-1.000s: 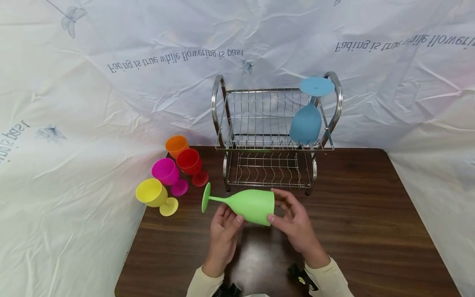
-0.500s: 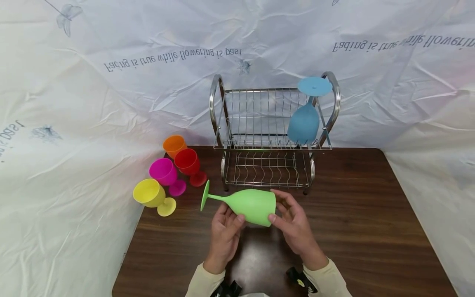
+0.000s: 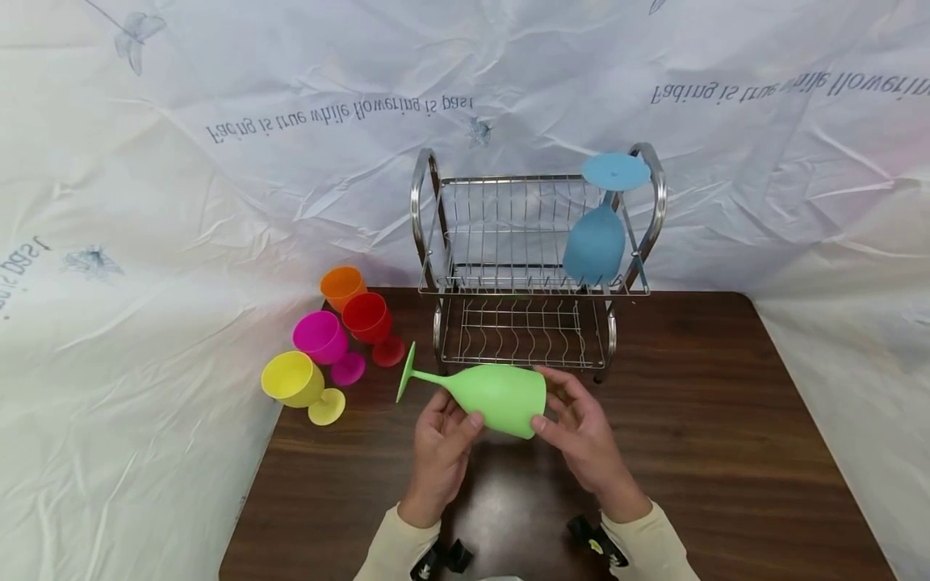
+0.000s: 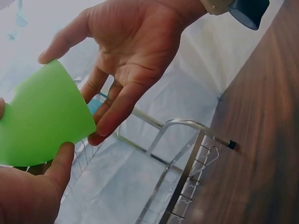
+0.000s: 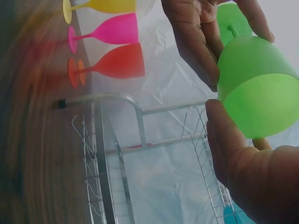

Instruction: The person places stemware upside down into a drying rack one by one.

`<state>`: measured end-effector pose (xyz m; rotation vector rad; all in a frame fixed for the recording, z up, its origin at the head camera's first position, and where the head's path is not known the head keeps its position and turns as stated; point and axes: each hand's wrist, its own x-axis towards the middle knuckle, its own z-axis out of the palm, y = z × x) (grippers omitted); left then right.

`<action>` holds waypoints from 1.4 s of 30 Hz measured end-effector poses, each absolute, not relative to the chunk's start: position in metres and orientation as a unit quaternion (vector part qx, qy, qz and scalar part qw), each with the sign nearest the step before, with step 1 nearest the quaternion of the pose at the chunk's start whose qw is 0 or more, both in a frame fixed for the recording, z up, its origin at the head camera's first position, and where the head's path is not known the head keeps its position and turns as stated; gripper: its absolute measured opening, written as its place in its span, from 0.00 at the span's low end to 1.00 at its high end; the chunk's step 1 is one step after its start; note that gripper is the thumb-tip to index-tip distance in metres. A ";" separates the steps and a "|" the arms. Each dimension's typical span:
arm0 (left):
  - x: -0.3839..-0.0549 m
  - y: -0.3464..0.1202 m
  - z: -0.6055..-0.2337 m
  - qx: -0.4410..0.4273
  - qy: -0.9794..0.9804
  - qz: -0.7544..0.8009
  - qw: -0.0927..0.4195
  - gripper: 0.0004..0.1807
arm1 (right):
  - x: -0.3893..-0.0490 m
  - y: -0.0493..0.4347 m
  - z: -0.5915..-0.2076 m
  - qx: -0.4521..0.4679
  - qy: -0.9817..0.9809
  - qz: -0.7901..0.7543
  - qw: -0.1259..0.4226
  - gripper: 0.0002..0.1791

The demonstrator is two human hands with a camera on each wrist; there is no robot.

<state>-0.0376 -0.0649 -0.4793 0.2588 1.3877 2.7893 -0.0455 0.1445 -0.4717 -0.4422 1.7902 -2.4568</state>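
A green goblet [image 3: 497, 397] lies on its side in the air in front of the rack, its foot pointing left and a little up, its mouth to the right. My left hand [image 3: 443, 452] holds the bowl near the stem, thumb in front and fingers underneath. At the mouth end, my right hand [image 3: 587, 440] grips the rim between thumb and fingers. The right wrist view looks into the hollow of the green goblet [image 5: 261, 105]. Upside down on the right of the rack's upper tier stands a blue goblet [image 3: 596, 242].
A two-tier metal dish rack [image 3: 516, 274] stands at the back of the dark wooden table [image 3: 712, 436]. To its left are upright goblets: yellow [image 3: 294, 379], magenta [image 3: 321, 337], red [image 3: 367, 319] and orange [image 3: 343, 286]. A printed white sheet [image 3: 327, 186] hangs behind.
The green goblet has shifted slightly right and up, with its foot tilting a little higher. Both hands keep their hold on it and move with it. The other goblets stay put.
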 end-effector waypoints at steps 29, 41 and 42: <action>-0.116 -0.075 -0.390 0.209 0.652 0.727 -0.054 0.32 | -0.091 0.202 -0.505 0.062 0.776 -0.620 -0.101 0.21; -0.154 -0.066 -0.339 0.241 0.712 0.658 -0.039 0.36 | -0.111 0.227 -0.536 0.137 0.798 -0.568 -0.150 0.21; -0.157 -0.065 -0.335 0.240 0.717 0.653 -0.042 0.36 | -0.113 0.228 -0.538 0.140 0.798 -0.566 -0.153 0.21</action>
